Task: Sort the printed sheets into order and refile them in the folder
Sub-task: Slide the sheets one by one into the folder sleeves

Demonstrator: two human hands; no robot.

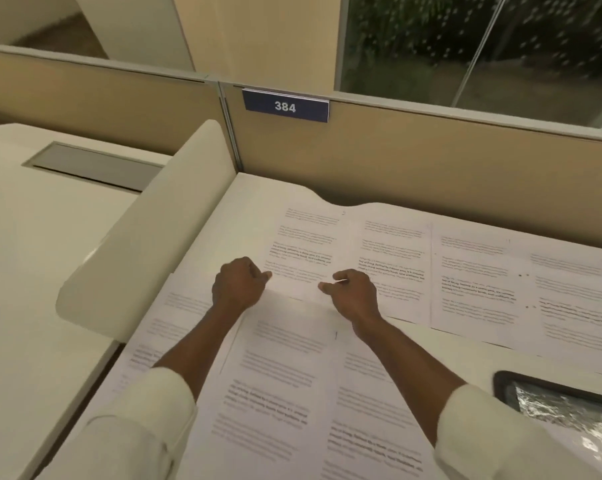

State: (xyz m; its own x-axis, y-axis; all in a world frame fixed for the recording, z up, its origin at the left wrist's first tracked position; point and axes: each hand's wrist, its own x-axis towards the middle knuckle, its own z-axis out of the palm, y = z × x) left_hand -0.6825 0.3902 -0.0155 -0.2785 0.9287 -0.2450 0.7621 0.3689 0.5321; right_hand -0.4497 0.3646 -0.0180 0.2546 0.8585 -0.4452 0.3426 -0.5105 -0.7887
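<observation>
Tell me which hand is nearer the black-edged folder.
Right. The right hand is over the sheets, up and left of the folder; the left hand is farther left, beyond the right one.

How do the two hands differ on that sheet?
The left hand grips the sheet at its left edge, fist tight; the right hand pinches its right side, thumb stretched leftward. The left hand sits slightly farther away than the right hand. Both are knuckles-up with curled fingers.
</observation>
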